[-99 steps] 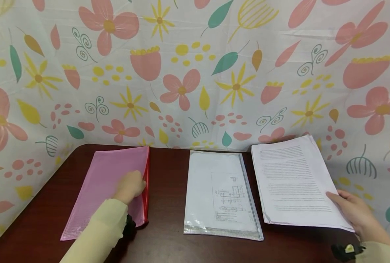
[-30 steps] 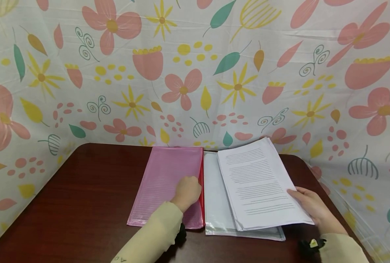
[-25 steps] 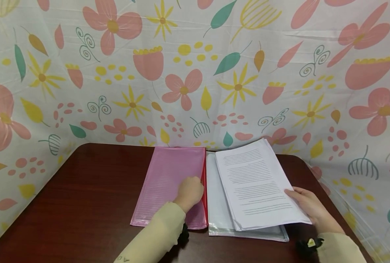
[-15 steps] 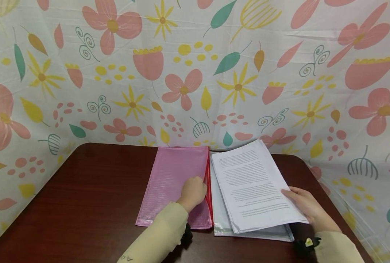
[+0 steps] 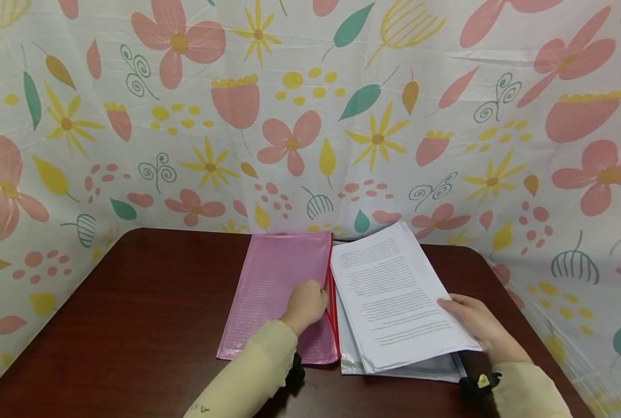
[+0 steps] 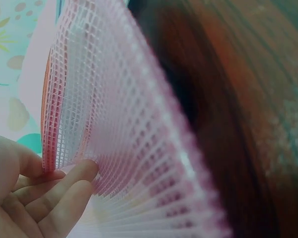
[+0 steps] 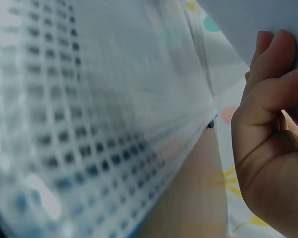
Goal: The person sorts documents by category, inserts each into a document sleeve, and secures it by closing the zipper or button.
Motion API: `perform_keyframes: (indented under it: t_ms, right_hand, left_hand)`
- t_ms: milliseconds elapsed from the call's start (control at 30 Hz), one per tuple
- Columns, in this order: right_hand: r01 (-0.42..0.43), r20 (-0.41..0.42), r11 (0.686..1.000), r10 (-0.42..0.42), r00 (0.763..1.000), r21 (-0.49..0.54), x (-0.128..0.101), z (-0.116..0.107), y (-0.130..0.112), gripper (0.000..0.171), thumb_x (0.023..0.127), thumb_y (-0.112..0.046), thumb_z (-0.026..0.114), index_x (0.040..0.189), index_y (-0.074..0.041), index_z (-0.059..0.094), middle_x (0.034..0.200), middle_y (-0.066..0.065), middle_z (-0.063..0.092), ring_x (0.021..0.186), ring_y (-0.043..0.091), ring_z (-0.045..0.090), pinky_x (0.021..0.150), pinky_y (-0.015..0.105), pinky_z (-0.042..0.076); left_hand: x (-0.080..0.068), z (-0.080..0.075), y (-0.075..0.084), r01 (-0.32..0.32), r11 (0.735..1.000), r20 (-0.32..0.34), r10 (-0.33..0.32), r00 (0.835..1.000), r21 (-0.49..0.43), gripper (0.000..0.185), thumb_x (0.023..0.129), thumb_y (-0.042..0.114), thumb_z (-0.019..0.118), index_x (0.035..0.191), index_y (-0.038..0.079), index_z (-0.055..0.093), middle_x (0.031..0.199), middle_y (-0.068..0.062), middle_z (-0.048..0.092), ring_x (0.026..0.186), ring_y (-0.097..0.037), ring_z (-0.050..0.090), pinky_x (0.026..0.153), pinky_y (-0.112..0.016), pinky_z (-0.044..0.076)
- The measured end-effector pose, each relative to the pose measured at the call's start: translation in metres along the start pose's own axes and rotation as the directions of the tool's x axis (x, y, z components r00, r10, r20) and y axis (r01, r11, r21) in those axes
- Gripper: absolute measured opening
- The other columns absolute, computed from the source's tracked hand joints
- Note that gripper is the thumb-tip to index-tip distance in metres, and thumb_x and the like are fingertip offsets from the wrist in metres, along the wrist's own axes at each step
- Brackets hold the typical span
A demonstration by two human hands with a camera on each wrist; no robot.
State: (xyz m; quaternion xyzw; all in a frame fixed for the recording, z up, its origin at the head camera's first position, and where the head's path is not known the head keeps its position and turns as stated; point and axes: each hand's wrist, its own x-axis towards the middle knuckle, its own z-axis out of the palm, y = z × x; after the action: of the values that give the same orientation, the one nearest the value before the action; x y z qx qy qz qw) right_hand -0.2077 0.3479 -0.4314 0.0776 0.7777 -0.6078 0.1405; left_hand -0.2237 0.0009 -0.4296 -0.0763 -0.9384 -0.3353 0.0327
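Note:
A pink mesh zipper pouch (image 5: 279, 267) with a red zip edge lies mid-table. My left hand (image 5: 307, 305) pinches its upper sheet at the right edge; the left wrist view shows thumb and fingers on the pink mesh (image 6: 134, 99), with the mouth parted. A stack of printed papers (image 5: 388, 290) is tilted above a clear mesh pouch (image 5: 352, 360), mostly hiding it. My right hand (image 5: 477, 325) grips the stack by its lower right side, thumb on top. In the right wrist view the fingers (image 7: 273, 94) curl under the paper, beside the clear mesh (image 7: 104, 134).
A dark reddish-brown table (image 5: 132, 313) carries everything, its bare left part showing. Behind it and along both sides hangs a flower-printed cloth (image 5: 289, 116). The clear pouch lies right against the pink pouch's zip edge.
The pink pouch was drawn right, up to and slightly over the clear pouch's left edge. The paper stack moved left in my right hand, its left edge now reaching the red zip.

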Motion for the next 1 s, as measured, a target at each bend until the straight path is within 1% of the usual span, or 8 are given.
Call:
perform_keyframes:
  t_ms: [133, 267, 367, 533, 700, 800, 900, 1000]
  right_hand:
    - [0.008, -0.003, 1.0, -0.008, 1.0, 0.005, 0.002, 0.006, -0.002, 0.065, 0.097, -0.034, 0.052, 0.142, 0.006, 0.026, 0.086, -0.002, 0.069, 0.072, 0.02, 0.07, 0.064, 0.041, 0.058]
    - [0.015, -0.011, 1.0, -0.014, 1.0, 0.018, 0.004, 0.013, -0.005, 0.065, 0.097, -0.033, 0.052, 0.141, 0.007, 0.027, 0.085, -0.003, 0.069, 0.07, 0.017, 0.07, 0.062, 0.039, 0.058]
    - [0.027, -0.027, 1.0, -0.026, 0.999, 0.012, 0.005, 0.018, -0.007, 0.064, 0.097, -0.032, 0.052, 0.141, 0.008, 0.028, 0.085, -0.003, 0.068, 0.071, 0.017, 0.07, 0.063, 0.039, 0.058]
    - [0.029, -0.095, 0.999, -0.031, 0.995, -0.025, 0.007, 0.028, -0.01, 0.062, 0.096, -0.033, 0.053, 0.14, 0.006, 0.032, 0.085, -0.004, 0.067, 0.071, 0.014, 0.068, 0.063, 0.037, 0.058]
    - [0.045, -0.163, 0.997, -0.056, 0.985, -0.07, 0.009, 0.038, -0.011, 0.061, 0.096, -0.034, 0.052, 0.138, 0.007, 0.036, 0.084, -0.004, 0.064, 0.068, 0.01, 0.065, 0.061, 0.032, 0.056]
    - [0.043, -0.177, 0.997, -0.053, 0.983, -0.061, 0.009, 0.043, -0.011, 0.059, 0.097, -0.033, 0.051, 0.138, 0.007, 0.037, 0.085, -0.003, 0.064, 0.069, 0.009, 0.064, 0.061, 0.031, 0.056]
    - [0.023, -0.182, 0.998, -0.033, 0.983, -0.052, 0.008, 0.046, -0.013, 0.06, 0.097, -0.034, 0.051, 0.139, 0.006, 0.035, 0.088, -0.003, 0.064, 0.071, 0.009, 0.064, 0.062, 0.03, 0.055]
    - [0.0, -0.183, 0.999, -0.008, 0.983, -0.046, 0.005, 0.047, -0.015, 0.062, 0.097, -0.035, 0.051, 0.14, 0.006, 0.034, 0.089, -0.005, 0.064, 0.073, 0.007, 0.064, 0.064, 0.029, 0.055]
  left_hand:
    - [0.001, 0.0, 0.0, 0.0, 1.0, 0.022, -0.001, 1.0, 0.004, 0.039, 0.089, 0.008, 0.049, 0.054, 0.015, 0.035, 0.053, 0.002, 0.034, 0.049, -0.012, 0.033, 0.045, -0.024, 0.031]
    - [0.002, 0.002, 0.0, -0.015, 0.999, 0.021, 0.014, 1.0, 0.038, 0.036, 0.088, 0.009, 0.051, 0.055, 0.014, 0.038, 0.053, 0.002, 0.036, 0.049, -0.013, 0.036, 0.046, -0.025, 0.033]
    - [0.003, 0.002, 0.001, -0.026, 0.996, 0.019, 0.024, 1.0, 0.08, 0.033, 0.087, 0.011, 0.053, 0.056, 0.012, 0.043, 0.054, 0.0, 0.041, 0.051, -0.014, 0.04, 0.048, -0.027, 0.037]
    - [0.004, 0.001, 0.005, -0.041, 0.986, 0.039, 0.035, 0.999, 0.16, 0.028, 0.087, 0.01, 0.054, 0.059, 0.009, 0.052, 0.059, -0.004, 0.054, 0.054, -0.015, 0.046, 0.051, -0.029, 0.042]
    - [0.004, -0.001, 0.011, -0.035, 0.976, 0.087, 0.016, 0.996, 0.214, 0.026, 0.089, 0.011, 0.053, 0.064, 0.007, 0.058, 0.063, -0.004, 0.058, 0.053, -0.015, 0.048, 0.048, -0.028, 0.041]
    - [0.006, 0.0, 0.013, -0.039, 0.968, 0.11, 0.012, 0.994, 0.247, 0.025, 0.09, 0.011, 0.052, 0.068, 0.006, 0.06, 0.064, -0.004, 0.058, 0.052, -0.015, 0.048, 0.045, -0.027, 0.04]
    - [0.007, 0.0, 0.015, -0.035, 0.963, 0.134, -0.001, 0.991, 0.268, 0.024, 0.091, 0.011, 0.052, 0.07, 0.005, 0.062, 0.065, -0.005, 0.058, 0.052, -0.015, 0.048, 0.043, -0.027, 0.039]
    - [0.008, 0.001, 0.017, -0.029, 0.958, 0.139, -0.011, 0.99, 0.284, 0.021, 0.09, 0.011, 0.053, 0.073, 0.005, 0.063, 0.069, -0.006, 0.061, 0.053, -0.015, 0.049, 0.043, -0.028, 0.039]
